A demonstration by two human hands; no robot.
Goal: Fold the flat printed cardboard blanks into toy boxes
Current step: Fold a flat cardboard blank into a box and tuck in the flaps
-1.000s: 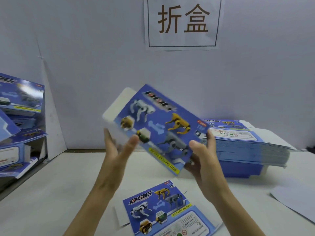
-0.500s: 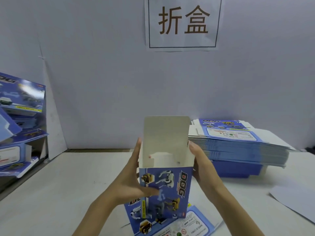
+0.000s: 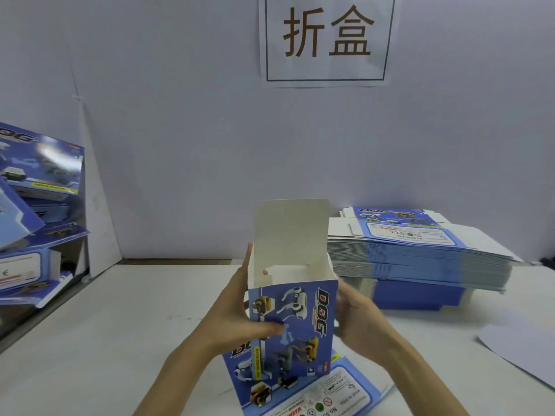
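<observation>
A blue printed toy box (image 3: 295,328) with robot dogs and the word DOG stands upright in front of me, its top open and the white lid flap (image 3: 291,232) sticking up at the back. My left hand (image 3: 240,313) grips its left side, thumb across the printed front and a fingertip showing inside. My right hand (image 3: 357,316) holds the right side, its fingers hidden behind the box. A flat printed blank (image 3: 336,391) lies on the table under the box.
A tall stack of flat blanks (image 3: 420,253) sits at the right on the white table (image 3: 105,340). Folded blue boxes (image 3: 33,211) are piled at the left. A white sheet (image 3: 522,352) lies at the far right. A paper sign (image 3: 327,37) hangs on the wall.
The box was tilted in the air a second ago; it has been turned upright with its open top up and lowered above the flat blank. Both hands shifted to its sides.
</observation>
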